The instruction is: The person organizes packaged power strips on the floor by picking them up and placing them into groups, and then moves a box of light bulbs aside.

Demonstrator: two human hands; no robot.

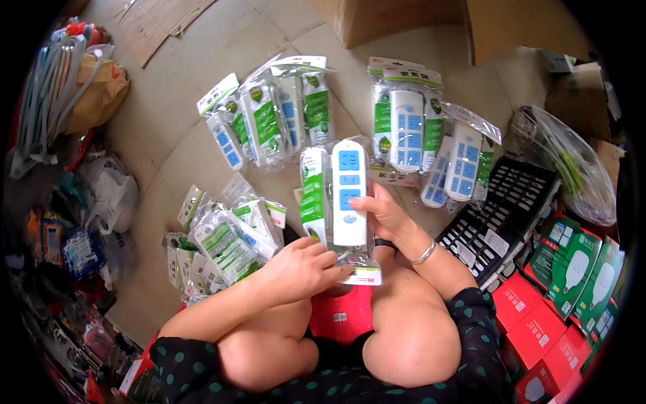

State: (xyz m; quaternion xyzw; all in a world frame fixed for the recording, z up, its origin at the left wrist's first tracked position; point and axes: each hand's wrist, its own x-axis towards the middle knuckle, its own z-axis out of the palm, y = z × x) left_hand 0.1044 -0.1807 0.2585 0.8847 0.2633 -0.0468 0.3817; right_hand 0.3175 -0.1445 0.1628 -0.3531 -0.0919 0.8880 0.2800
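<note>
A white power strip (349,229) with blue socket faces stands upright in front of my knees. My right hand (383,210) grips its right edge, thumb on the front and fingers behind. Against its left side is a clear plastic package (313,192) with a green and white panel. The package's printed header (362,277) hangs at the lower end. My left hand (304,267) has curled fingers on the package near this header. Whether the strip is inside that plastic, I cannot tell.
Bagged power strips lie in groups on the tiled floor: far left (269,118), far right (406,128) and a heap (229,246) by my left forearm. A black tray of small parts (501,219), red boxes (538,323) and green bulb boxes (575,269) stand right. Cardboard (404,20) is behind.
</note>
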